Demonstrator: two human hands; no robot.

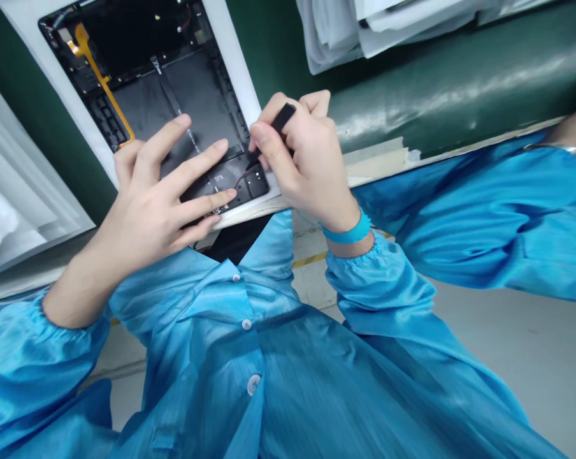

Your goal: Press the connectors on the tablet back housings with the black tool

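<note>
An opened black tablet chassis (144,95) lies on a white sheet (230,57) at the near edge of a green bench. A yellow flex cable (99,80) runs down its left side. My left hand (158,191) lies flat on the chassis's near corner, fingers stretched out, holding nothing. My right hand (302,159) is closed in a pinch on a black stylus-like tool (276,124), whose tip touches the lower right corner of the chassis beside a thin red wire (240,177).
White foam sheets (25,204) are stacked at the left, and more white sheets (345,32) lie at the back. Another person's blue sleeve (483,210) and wrist (575,131) rest along the bench edge at the right. My blue coat fills the foreground.
</note>
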